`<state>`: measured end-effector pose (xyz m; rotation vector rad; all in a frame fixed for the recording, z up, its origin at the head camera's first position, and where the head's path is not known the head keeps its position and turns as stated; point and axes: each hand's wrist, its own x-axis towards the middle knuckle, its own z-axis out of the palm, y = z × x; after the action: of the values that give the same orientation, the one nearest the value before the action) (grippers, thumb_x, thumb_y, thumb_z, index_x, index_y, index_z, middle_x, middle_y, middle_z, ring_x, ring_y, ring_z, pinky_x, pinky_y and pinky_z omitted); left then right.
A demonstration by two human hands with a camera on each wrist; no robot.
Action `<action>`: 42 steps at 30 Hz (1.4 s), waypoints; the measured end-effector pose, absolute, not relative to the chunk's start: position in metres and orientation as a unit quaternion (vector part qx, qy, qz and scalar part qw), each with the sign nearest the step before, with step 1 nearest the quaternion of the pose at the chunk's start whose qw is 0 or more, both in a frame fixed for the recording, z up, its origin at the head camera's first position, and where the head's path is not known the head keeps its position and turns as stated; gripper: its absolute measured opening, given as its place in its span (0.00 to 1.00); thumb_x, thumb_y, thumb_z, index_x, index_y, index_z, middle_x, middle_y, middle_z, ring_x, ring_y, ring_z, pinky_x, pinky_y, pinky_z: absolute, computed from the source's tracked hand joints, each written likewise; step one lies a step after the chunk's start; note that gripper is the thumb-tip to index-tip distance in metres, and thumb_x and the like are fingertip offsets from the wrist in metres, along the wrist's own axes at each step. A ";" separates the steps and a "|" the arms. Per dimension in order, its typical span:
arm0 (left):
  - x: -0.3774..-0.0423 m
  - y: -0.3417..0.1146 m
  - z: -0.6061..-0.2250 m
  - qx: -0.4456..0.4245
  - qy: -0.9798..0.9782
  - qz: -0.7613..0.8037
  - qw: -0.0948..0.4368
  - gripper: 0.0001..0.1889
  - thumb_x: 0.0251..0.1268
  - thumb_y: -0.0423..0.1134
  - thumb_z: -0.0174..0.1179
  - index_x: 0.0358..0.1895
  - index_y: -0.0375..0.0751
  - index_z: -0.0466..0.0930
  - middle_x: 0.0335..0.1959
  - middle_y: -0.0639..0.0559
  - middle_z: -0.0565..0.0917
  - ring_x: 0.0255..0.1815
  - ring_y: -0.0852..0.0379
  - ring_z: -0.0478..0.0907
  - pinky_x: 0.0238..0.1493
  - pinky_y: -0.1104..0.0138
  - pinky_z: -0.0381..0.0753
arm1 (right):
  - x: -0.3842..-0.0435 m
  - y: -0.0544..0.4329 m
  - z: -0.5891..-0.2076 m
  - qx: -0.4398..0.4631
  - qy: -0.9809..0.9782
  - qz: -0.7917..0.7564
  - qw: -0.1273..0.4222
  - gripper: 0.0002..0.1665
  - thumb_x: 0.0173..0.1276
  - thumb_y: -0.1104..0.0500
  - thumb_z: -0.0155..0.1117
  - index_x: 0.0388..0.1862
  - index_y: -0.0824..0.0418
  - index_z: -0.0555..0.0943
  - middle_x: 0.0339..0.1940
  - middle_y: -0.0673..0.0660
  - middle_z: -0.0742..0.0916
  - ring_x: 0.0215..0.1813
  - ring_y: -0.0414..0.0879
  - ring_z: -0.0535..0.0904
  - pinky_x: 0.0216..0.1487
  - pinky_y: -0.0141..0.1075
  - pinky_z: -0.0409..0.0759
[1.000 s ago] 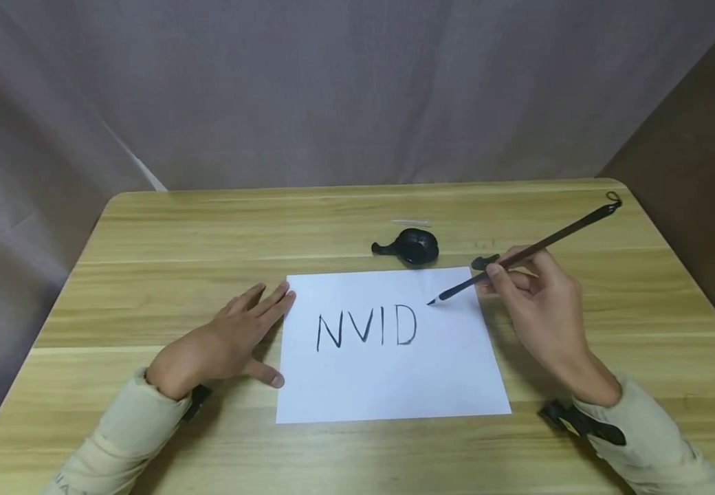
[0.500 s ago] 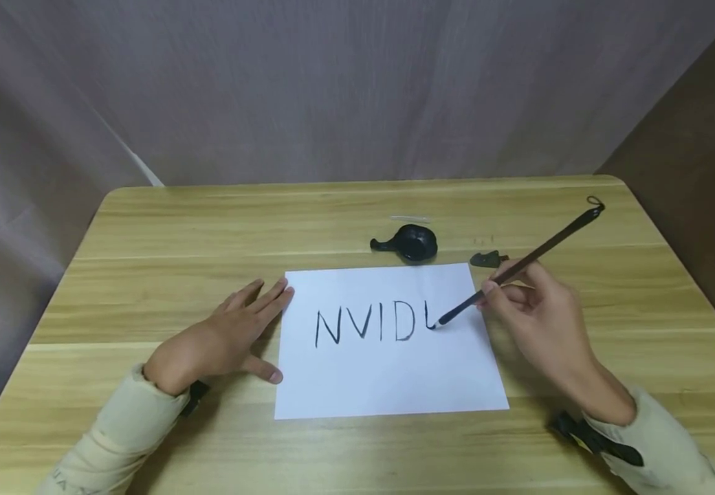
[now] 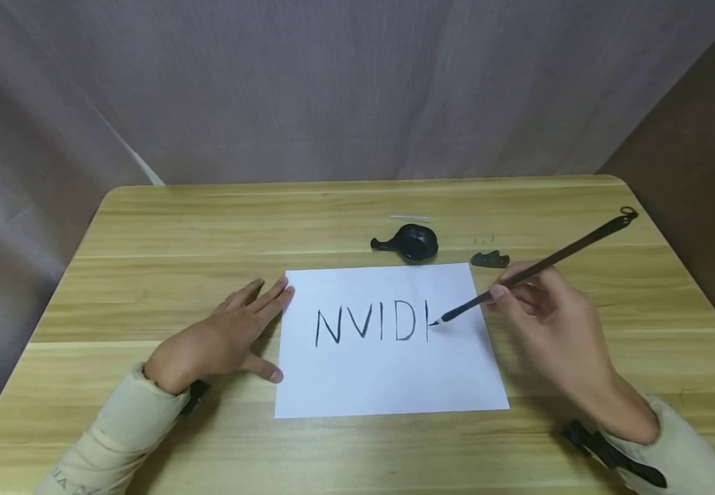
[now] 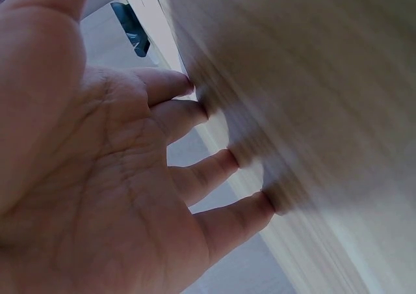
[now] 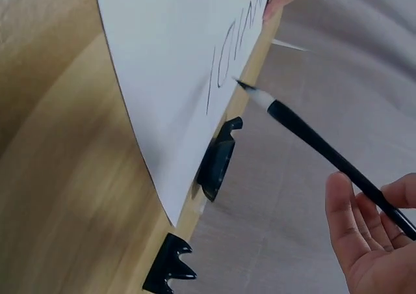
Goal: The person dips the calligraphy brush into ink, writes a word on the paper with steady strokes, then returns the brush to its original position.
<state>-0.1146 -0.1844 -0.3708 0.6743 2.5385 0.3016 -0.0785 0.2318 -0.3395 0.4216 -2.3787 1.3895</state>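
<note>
On the table (image 3: 147,261), spread left hand (image 3: 221,340) touches the paper (image 3: 388,381); right hand (image 3: 562,326) pinches brush (image 3: 570,249) above it, probably mid-writing; next stroke should need lowering.

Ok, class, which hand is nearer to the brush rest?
Right: in the head view, the right hand is just below and right of the brush rest; the left hand is farther, at the left edge of the paper.

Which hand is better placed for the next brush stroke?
Probably right: the right hand holds the brush, tip beside the rightmost stroke; the left hand touches the left edge of the paper.
</note>
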 end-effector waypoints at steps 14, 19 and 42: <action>-0.114 -0.184 -0.369 0.244 0.928 0.128 0.250 0.69 0.50 0.66 0.77 0.88 0.46 0.41 0.89 0.48 0.40 0.86 0.30 0.36 0.77 0.27 0.46 | -0.084 0.241 -0.342 0.164 -0.828 0.490 0.218 0.18 0.65 0.86 0.61 0.52 0.80 0.78 0.48 0.47 0.89 0.45 0.33 0.88 0.47 0.26 0.86; -0.113 -0.185 -0.370 0.245 0.928 0.132 0.249 0.69 0.50 0.66 0.77 0.88 0.46 0.41 0.89 0.48 0.40 0.86 0.29 0.36 0.78 0.28 0.45 | -0.086 0.244 -0.346 0.173 -0.833 0.475 0.226 0.18 0.65 0.86 0.61 0.52 0.79 0.78 0.49 0.44 0.88 0.46 0.31 0.88 0.49 0.24 0.85; -0.113 -0.184 -0.368 0.244 0.928 0.129 0.252 0.69 0.50 0.65 0.77 0.88 0.46 0.40 0.89 0.48 0.39 0.87 0.30 0.36 0.80 0.31 0.44 | -0.086 0.243 -0.351 0.201 -0.862 0.393 0.250 0.19 0.60 0.84 0.68 0.50 0.76 0.81 0.47 0.66 0.90 0.56 0.22 0.80 0.60 0.19 0.77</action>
<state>-0.1135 -0.1840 -0.3682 0.6635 2.5236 0.3507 -0.0860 0.2431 -0.3513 0.5471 -2.3468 1.0710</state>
